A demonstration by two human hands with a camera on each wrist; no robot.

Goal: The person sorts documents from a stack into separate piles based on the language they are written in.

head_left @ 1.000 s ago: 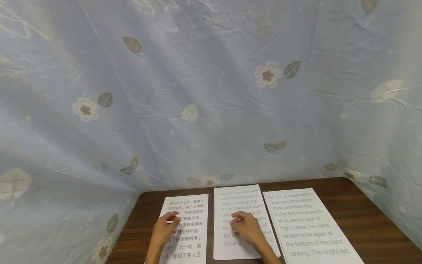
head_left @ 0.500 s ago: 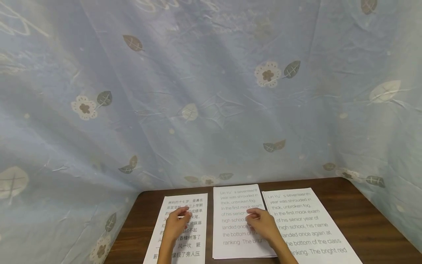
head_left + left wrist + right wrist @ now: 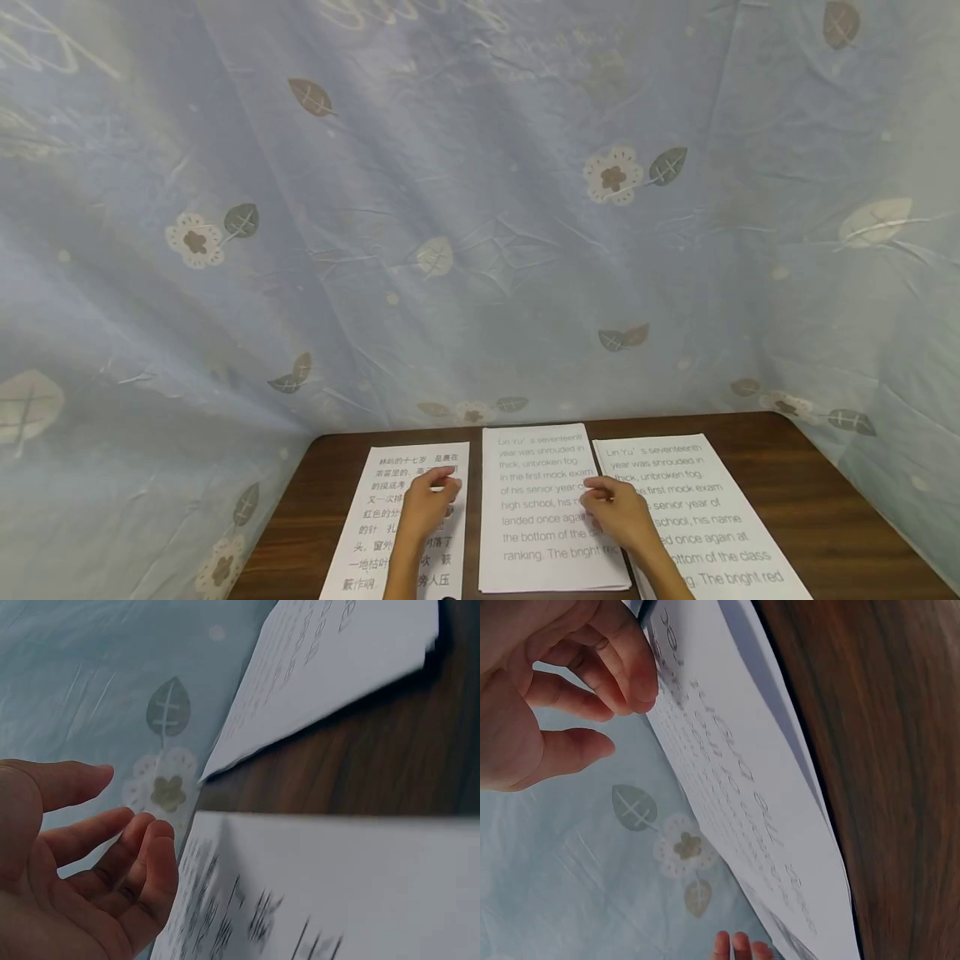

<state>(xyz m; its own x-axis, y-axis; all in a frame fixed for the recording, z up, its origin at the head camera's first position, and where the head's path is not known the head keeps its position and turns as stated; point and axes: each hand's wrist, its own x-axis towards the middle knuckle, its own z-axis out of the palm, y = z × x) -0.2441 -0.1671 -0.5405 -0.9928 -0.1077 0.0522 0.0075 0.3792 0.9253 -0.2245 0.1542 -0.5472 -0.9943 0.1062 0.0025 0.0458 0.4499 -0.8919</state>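
Note:
My left hand point(image 3: 427, 504) is over a white sheet printed with Chinese text point(image 3: 367, 533), covering part of its lines. Its fingers point(image 3: 154, 877) curl loosely in the left wrist view, the thumb apart from them, with nothing held. Between the middle stack of English-printed paper point(image 3: 532, 575) and the right English-printed sheets point(image 3: 742, 533) is my right hand point(image 3: 618, 512), overlapping both. The right wrist view shows that hand's fingers point(image 3: 634, 671) bent, its thumb apart, nothing between them. Whether either hand touches paper, I cannot tell.
All the paper lies on a dark brown wooden table point(image 3: 810, 483) with rounded back corners. A pale blue curtain point(image 3: 510, 333) with leaf and flower prints hangs behind it and along both sides. A narrow strip of wood separates the left sheet from the middle stack.
Both hands have moved to the right: the left across the Chinese sheet, the right from the middle stack toward the right sheets. The papers stay in place on the table.

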